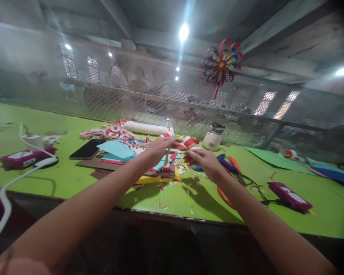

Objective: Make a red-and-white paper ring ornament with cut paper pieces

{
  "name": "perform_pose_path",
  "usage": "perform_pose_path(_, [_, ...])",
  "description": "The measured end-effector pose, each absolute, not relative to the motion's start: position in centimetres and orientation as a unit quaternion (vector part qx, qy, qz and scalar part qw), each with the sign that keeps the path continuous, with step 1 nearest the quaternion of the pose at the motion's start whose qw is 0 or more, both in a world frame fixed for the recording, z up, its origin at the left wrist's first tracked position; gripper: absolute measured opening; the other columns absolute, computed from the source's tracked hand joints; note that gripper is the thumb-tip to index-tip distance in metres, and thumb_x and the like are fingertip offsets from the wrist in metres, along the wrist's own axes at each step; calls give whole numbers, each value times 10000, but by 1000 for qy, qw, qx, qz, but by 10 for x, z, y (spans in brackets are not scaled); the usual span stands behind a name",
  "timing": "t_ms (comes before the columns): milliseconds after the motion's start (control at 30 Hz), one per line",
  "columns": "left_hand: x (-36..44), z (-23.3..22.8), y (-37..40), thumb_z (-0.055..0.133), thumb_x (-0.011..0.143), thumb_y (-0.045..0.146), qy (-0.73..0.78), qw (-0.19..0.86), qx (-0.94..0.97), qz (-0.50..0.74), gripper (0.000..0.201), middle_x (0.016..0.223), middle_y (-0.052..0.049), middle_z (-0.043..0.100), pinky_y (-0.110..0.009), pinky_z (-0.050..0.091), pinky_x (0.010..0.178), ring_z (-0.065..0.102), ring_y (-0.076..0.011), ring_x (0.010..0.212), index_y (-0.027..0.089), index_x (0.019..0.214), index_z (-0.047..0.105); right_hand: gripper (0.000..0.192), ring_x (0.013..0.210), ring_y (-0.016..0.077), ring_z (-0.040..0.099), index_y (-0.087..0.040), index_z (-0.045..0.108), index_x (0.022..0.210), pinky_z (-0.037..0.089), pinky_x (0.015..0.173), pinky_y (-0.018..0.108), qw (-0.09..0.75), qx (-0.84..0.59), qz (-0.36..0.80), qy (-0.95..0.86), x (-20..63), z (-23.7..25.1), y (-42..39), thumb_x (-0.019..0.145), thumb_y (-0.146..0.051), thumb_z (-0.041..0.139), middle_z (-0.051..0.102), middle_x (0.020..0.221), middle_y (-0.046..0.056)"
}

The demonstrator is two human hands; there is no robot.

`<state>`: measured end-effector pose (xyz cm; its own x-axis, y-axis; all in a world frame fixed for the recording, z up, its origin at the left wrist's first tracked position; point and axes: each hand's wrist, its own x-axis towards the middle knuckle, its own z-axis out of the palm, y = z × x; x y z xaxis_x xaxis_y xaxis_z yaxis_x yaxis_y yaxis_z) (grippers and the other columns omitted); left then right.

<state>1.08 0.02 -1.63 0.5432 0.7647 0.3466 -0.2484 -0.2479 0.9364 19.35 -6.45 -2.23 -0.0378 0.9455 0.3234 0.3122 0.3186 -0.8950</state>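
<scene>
My left hand [160, 148] is over the paper pile, its fingers bent toward the right. A narrow yellow paper strip [166, 156] hangs from beneath its fingers. Just behind it lies a white roll with a red band [167, 134]. My right hand [203, 159] faces it a short way off, thumb and fingers curled together; whatever they pinch is too small to make out. Between and behind the hands sits a red and white paper curl [188, 142]. Light blue paper sheets [117, 149] lie under and left of my left hand.
Red and white paper rounds [114, 131] are heaped behind a phone [87, 149]. Orange-handled scissors [226, 198] lie by my right forearm. A white flask [213, 136] stands behind. Purple devices [290, 196] with cables flank both sides. Paper scraps litter the green table [74, 179].
</scene>
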Motion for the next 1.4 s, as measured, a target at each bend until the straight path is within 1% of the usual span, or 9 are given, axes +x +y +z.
perform_pose_path(67, [24, -24, 1, 509, 833, 435, 189, 611, 632, 437, 317, 1113, -111, 612, -329, 436, 788, 540, -219, 1013, 191, 968, 660, 330, 742, 168, 630, -140, 700, 893, 503, 672, 317, 476, -470, 363, -649, 189, -24, -63, 764, -433, 619, 682, 811, 92])
perform_pose_path(167, [36, -32, -5, 522, 826, 449, 196, 666, 604, 392, 337, 1163, -121, 590, -333, 457, 772, 541, -236, 1026, 189, 1002, 648, 324, 790, 154, 619, -147, 695, 943, 488, 709, 307, 442, -431, 463, -636, 184, -29, -64, 765, -412, 639, 677, 887, 91])
perform_pose_path(400, [45, -38, -15, 527, 825, 420, 177, 760, 521, 345, 334, 986, -123, 629, -269, 469, 563, 592, -179, 758, 168, 1027, 613, 224, 585, 87, 533, -129, 712, 771, 438, 612, 261, 450, -404, 512, -610, 183, -47, -57, 707, -343, 710, 632, 674, 21])
perform_pose_path(500, [41, -40, -17, 560, 803, 416, 182, 778, 503, 328, 347, 974, -102, 635, -264, 460, 549, 585, -157, 693, 189, 1062, 603, 176, 561, 80, 504, -136, 697, 703, 414, 593, 254, 465, -397, 523, -594, 184, -53, -55, 713, -311, 709, 599, 623, 0])
perform_pose_path(633, [33, -42, -22, 627, 744, 271, 181, 783, 491, 337, 292, 923, -65, 646, -282, 483, 637, 594, -146, 705, 184, 1023, 623, 172, 581, 92, 518, -138, 682, 701, 427, 625, 277, 489, -396, 542, -557, 187, -57, -55, 690, -304, 730, 590, 634, -6])
perform_pose_path(800, [32, -43, -22, 568, 701, 161, 193, 794, 462, 345, 218, 788, -79, 657, -307, 489, 653, 611, -167, 675, 125, 891, 668, 182, 611, 95, 543, -132, 670, 715, 442, 649, 279, 487, -386, 567, -541, 192, -57, -58, 705, -304, 730, 605, 694, 8])
perform_pose_path(1033, [32, -48, -19, 649, 731, 205, 171, 796, 485, 319, 178, 762, -69, 652, -317, 516, 599, 613, -144, 571, 125, 890, 653, 176, 628, 108, 603, -122, 626, 741, 460, 618, 246, 445, -333, 649, -520, 196, -53, -64, 750, -284, 694, 642, 688, 32])
perform_pose_path(1267, [32, -51, -16, 703, 706, 226, 196, 792, 475, 330, 155, 794, -68, 655, -307, 526, 593, 622, -161, 683, 138, 812, 632, 150, 601, 92, 585, -128, 616, 787, 458, 593, 220, 436, -332, 662, -511, 197, -56, -65, 807, -276, 635, 635, 677, 26])
perform_pose_path(1400, [31, -45, -19, 693, 721, 240, 229, 776, 472, 349, 159, 785, -60, 643, -313, 522, 607, 614, -161, 702, 147, 837, 638, 163, 595, 91, 559, -143, 643, 876, 466, 608, 239, 444, -313, 666, -511, 199, -59, -62, 860, -282, 560, 634, 749, 30])
